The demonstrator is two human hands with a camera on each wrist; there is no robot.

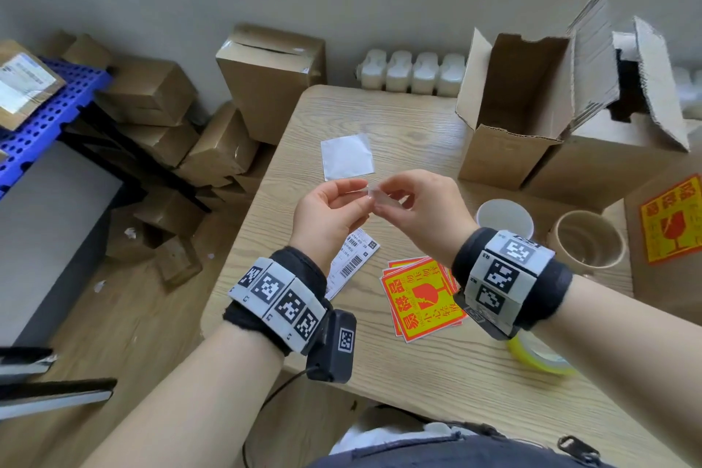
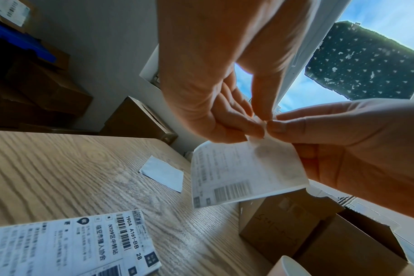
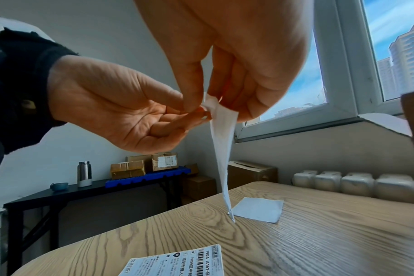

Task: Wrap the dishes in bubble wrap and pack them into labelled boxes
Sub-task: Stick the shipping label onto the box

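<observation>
Below, table label (image 2: 66, 248) reads "190A A161-BB 28".

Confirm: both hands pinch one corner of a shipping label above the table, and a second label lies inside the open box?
Not quite. Both hands pinch the label, but the second label lies on the table, not in the box; see head view.

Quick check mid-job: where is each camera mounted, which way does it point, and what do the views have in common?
Head: on the head, looking down at the table; both forearms and the left hand and right hand show.
Left wrist: looks up along the palm, toward the window; both hands show.
Right wrist: looks along the fingers, toward the window; both hands show.
Shared: the pinched shipping label.
</observation>
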